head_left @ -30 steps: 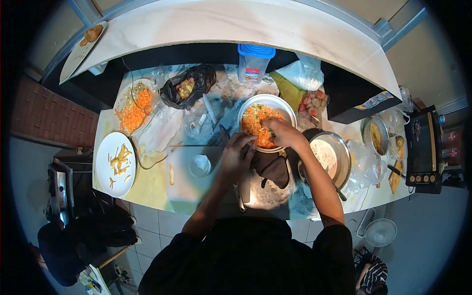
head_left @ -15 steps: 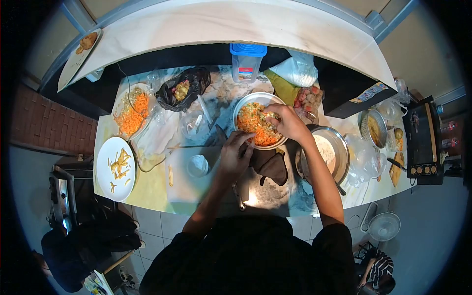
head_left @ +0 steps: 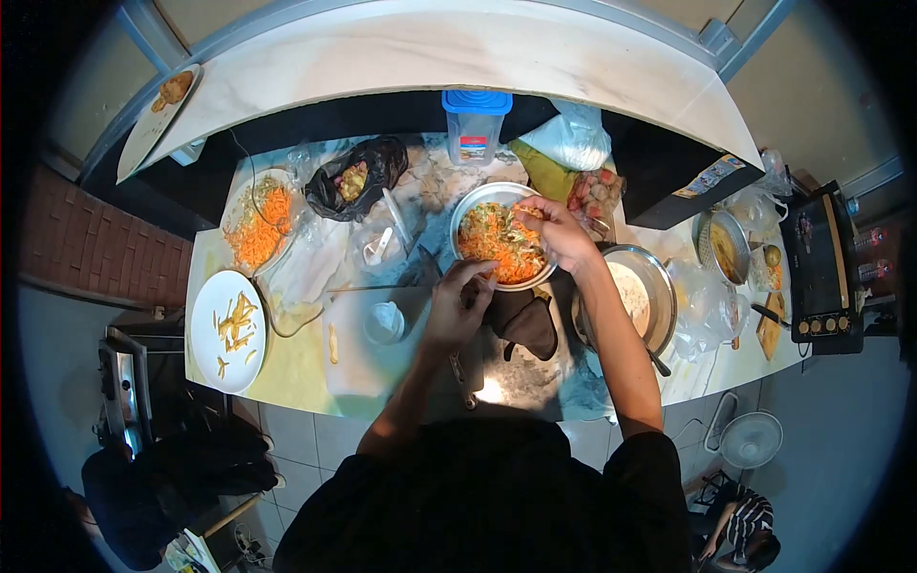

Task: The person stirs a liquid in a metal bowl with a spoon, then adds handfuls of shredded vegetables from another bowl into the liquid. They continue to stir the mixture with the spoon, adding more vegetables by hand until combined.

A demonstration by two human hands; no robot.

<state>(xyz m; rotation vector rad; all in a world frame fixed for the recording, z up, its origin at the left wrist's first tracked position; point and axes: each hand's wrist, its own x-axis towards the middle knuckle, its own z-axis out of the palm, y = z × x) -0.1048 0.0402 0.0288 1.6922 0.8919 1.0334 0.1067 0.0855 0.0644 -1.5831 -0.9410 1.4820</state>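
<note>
A white bowl [head_left: 471, 196] of mixed shredded vegetables [head_left: 497, 239], orange and pale green, sits in the middle of the table. At its near left rim is my left hand [head_left: 457, 307], fingers bent and fingertips closed on the edge. My right hand [head_left: 562, 237] reaches over the right side of the bowl, its fingers pinched around some of the shreds at the upper right. What lies under the right fingers is partly hidden. Below the bowl rests a dark brown cloth [head_left: 530, 329]. A knife handle [head_left: 465, 382] shows near my left forearm.
To the right stands a steel bowl [head_left: 664, 310] with white batter. On the left are a plate of fried strips [head_left: 229, 329] and a plate of shredded carrot [head_left: 258, 234]. A black bag [head_left: 382, 167] and a blue-lidded container [head_left: 475, 134] stand behind. Two people sit nearby.
My right hand has shifted toward the upper right edge of the bowl, its fingers drawn closer together on the shreds. The left hand stays at the near rim.
</note>
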